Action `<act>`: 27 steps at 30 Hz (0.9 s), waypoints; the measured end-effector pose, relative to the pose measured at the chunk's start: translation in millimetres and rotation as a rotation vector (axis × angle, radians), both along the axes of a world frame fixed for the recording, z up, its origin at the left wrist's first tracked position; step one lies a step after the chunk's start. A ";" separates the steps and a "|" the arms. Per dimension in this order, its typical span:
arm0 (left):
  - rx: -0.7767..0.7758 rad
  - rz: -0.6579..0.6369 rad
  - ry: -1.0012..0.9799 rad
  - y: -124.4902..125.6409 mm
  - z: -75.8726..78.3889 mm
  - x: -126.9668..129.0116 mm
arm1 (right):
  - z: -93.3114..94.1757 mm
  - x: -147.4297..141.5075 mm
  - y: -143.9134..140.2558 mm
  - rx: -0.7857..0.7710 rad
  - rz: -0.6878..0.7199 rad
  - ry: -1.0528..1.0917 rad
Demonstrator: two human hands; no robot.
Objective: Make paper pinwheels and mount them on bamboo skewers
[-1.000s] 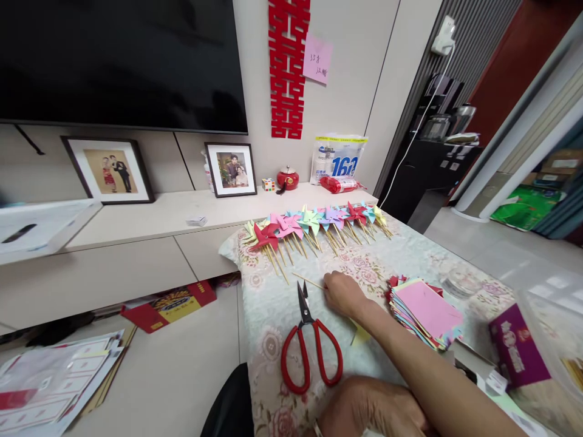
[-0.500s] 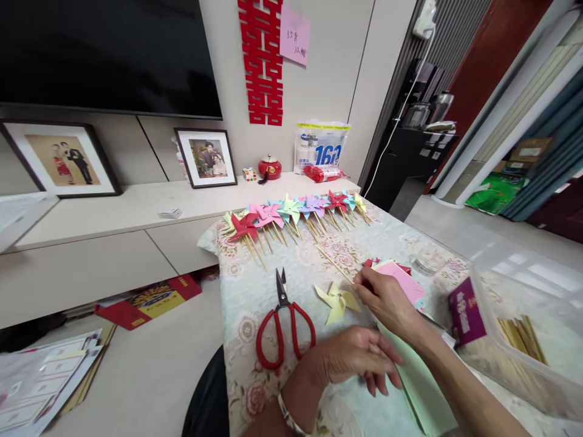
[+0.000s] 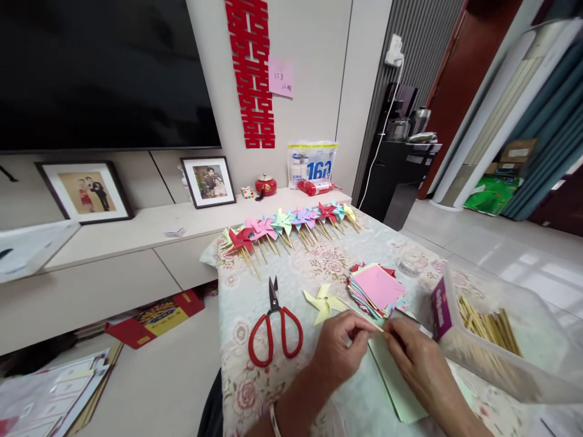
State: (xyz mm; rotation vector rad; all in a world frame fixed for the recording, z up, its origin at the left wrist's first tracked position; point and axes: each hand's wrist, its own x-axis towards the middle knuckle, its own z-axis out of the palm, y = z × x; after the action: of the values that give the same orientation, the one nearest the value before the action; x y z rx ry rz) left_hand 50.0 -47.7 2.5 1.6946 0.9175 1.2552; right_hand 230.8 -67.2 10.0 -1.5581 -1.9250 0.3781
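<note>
My left hand (image 3: pixel 339 352) and my right hand (image 3: pixel 416 358) meet over the flowered tablecloth (image 3: pixel 255 388), both pinching a thin wooden stick (image 3: pixel 364 316) that runs between their fingertips. A folded yellow pinwheel (image 3: pixel 324 301) lies flat just beyond my left hand. Under my right hand lies a pale green paper sheet (image 3: pixel 398 388). Red-handled scissors (image 3: pixel 275 325) rest shut to the left of my hands. A stack of coloured paper squares (image 3: pixel 377 287), pink on top, sits just beyond my right hand.
A row of finished pinwheels on sticks (image 3: pixel 286 227) lines the table's far edge. A clear plastic box with wooden sticks (image 3: pixel 489 328) and a purple packet (image 3: pixel 441 306) stand at the right. A low cabinet (image 3: pixel 113 255) with framed photos runs along the wall; papers lie on the floor at left.
My right hand drew the stick back from the far table towards me. My left hand rose to meet it, and both now pinch the stick. The yellow pinwheel came into view on the cloth.
</note>
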 end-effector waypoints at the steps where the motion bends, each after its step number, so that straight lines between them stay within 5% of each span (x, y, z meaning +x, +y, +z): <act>1: 0.213 0.112 0.108 -4.4 2.0 3.4 | -3.1 0.9 -5.9 0.014 0.013 -0.001; 3: 0.499 0.249 0.317 -12.8 3.9 9.2 | -6.0 1.4 -16.9 0.041 0.033 0.009; 5: 0.559 0.263 0.483 -20.1 3.9 12.6 | -4.5 -0.1 -24.4 0.078 0.022 0.026; 10: 0.216 0.175 0.624 -28.0 8.0 5.0 | 13.5 -17.5 -18.6 0.059 -0.039 0.123; 14: -0.218 0.158 0.217 -19.7 11.1 -12.1 | 22.3 -46.1 6.5 -0.157 -0.015 0.535; 18: -0.696 0.123 -0.339 -10.3 0.6 -23.8 | 8.1 -73.8 31.0 -0.302 0.035 0.948; 21: -0.787 0.101 -0.541 -9.7 -6.7 -26.6 | -9.2 -84.9 37.4 -0.284 -0.008 1.016; 27: -0.775 0.106 -0.550 -11.7 -2.2 -24.9 | -20.4 -84.5 27.7 -0.319 0.015 1.062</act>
State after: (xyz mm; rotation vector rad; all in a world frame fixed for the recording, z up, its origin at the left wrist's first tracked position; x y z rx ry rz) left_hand 25.1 -59.4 0.3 0.6594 0.9757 1.1323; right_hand 146.3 -39.5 -10.5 -1.1206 -1.0572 1.2641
